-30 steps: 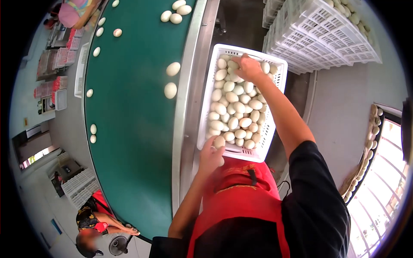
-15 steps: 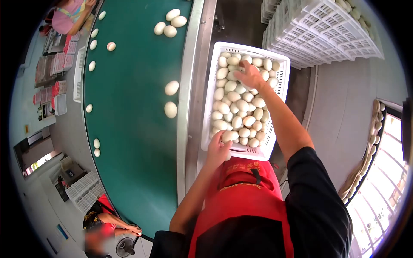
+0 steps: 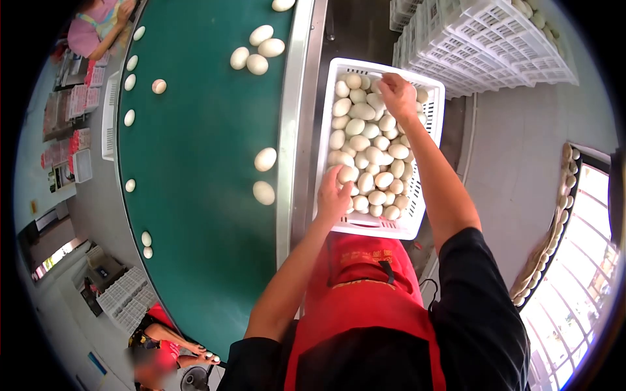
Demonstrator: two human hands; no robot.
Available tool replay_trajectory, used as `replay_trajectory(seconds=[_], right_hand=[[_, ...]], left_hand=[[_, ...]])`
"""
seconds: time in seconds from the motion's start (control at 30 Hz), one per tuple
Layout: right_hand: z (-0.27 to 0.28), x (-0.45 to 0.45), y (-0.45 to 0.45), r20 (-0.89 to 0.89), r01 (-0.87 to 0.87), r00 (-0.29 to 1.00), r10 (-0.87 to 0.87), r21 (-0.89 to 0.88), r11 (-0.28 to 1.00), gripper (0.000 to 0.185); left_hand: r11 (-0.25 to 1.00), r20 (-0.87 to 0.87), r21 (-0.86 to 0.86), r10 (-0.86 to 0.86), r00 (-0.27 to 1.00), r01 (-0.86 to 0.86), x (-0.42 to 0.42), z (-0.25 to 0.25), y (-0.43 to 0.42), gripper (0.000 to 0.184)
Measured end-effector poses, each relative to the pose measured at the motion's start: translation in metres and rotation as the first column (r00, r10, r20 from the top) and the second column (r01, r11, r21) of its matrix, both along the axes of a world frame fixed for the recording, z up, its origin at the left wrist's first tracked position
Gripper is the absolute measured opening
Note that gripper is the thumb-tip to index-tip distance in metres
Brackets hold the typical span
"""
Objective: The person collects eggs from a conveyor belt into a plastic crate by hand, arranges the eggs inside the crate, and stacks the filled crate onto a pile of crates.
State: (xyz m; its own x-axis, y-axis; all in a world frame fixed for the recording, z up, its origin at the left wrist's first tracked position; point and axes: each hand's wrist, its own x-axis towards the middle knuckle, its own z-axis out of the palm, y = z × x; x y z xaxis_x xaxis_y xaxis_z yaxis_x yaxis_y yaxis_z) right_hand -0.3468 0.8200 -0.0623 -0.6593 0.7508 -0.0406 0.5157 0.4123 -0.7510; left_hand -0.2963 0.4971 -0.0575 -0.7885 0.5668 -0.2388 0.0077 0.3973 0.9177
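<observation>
A white plastic crate (image 3: 427, 168) full of pale eggs (image 3: 375, 155) stands in front of me, against the metal edge of a green conveyor belt. My left hand (image 3: 334, 195) is at the crate's near left corner, fingers curled round an egg (image 3: 347, 174). At the far right end of the crate, my right hand (image 3: 399, 94) has its fingers bent down among the eggs. What lies under those fingers is mostly hidden.
The green conveyor belt (image 3: 202, 163) runs along my left with several loose eggs on it. Stacked white crates (image 3: 482, 45) rise at the far right beside a wall. Across the belt are a person in pink (image 3: 91, 32) and another in red (image 3: 166, 355).
Eggs on the belt have shifted toward me. My right hand has moved right and its fingers have drawn in. My left hand has moved slightly farther up along the crate.
</observation>
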Motion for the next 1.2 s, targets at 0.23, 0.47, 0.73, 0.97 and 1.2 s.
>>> replay_trajectory(seconds=[0.23,0.47,0.73,0.97,1.2], right_hand=[[0.034,0.058,-0.072,0.041,-0.157,0.985,0.165,-0.156,0.975,0.021],[0.054,0.117,-0.166,0.054,-0.545,0.838,0.542,0.110,0.831,0.021],[0.102,0.064,-0.145,-0.069,-0.289,0.936,0.347,-0.712,0.640,0.039],[0.132,0.062,-0.151,-0.100,-0.577,0.795,0.598,-0.428,0.695,0.052],[0.035,0.020,-0.114,0.240,-0.462,0.845,0.478,-0.121,0.879,0.043]], left_hand=[[0.995,-0.108,-0.096,0.023,0.994,-0.033,0.008,-0.001,0.008,0.066],[0.989,0.161,-0.075,0.139,0.977,-0.129,0.036,0.025,-0.030,0.038],[0.874,0.232,0.109,0.440,0.867,-0.473,-0.013,0.106,0.013,0.032],[0.797,0.884,0.078,0.222,0.411,-0.599,-0.040,0.075,0.041,0.047],[0.969,-0.430,0.134,0.247,0.868,-0.209,0.000,0.174,-0.052,0.033]])
